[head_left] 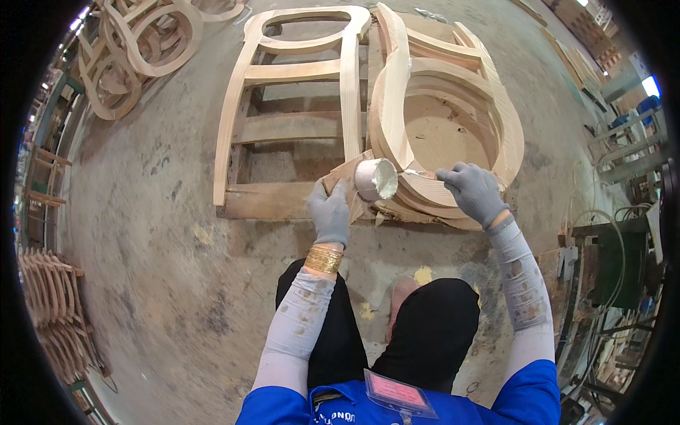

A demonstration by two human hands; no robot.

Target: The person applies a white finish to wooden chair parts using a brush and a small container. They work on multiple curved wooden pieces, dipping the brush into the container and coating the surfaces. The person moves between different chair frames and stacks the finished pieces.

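My left hand (pixel 330 214), in a grey glove, is closed on a thin tan board (pixel 342 174). Against that board a white cup (pixel 376 179) is tipped on its side, its mouth facing right and coated with white paste. My right hand (pixel 472 193), gloved too, pinches a slim applicator (pixel 425 174) whose tip carries white paste; whether it is a brush or a spatula cannot be made out. That tip touches or hovers just over the joint of a pale curved wooden frame (pixel 392 106). Beside it lies a ladder-like wooden chair-back frame (pixel 349 92).
Several rounded wooden frames (pixel 152 42) rest on the concrete floor (pixel 163 234) at far left. Stacked curved wooden parts (pixel 53 297) stand along the left edge. A dark green machine (pixel 618 265) with cables is on the right. My knees are bent below my hands.
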